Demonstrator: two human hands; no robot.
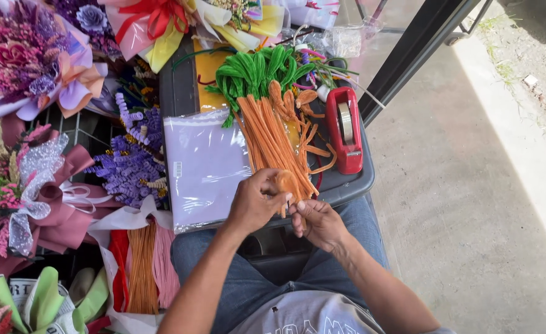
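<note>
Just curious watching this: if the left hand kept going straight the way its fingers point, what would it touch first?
The left hand points up and right, already pinching an orange fuzzy-wire piece. Going on, it would probably meet the bundle of orange fuzzy wires on the grey tray, though depth is hard to judge.

Free room: we find bare grey tray (353, 185) surface only at the near right corner, beside our right hand (320, 224). Obstacles: red tape dispenser (343, 130) to the right, orange pipe cleaners (272, 145) ahead, lilac plastic packet (203, 166) on the left, bouquets (31, 68) crowding beyond.
</note>
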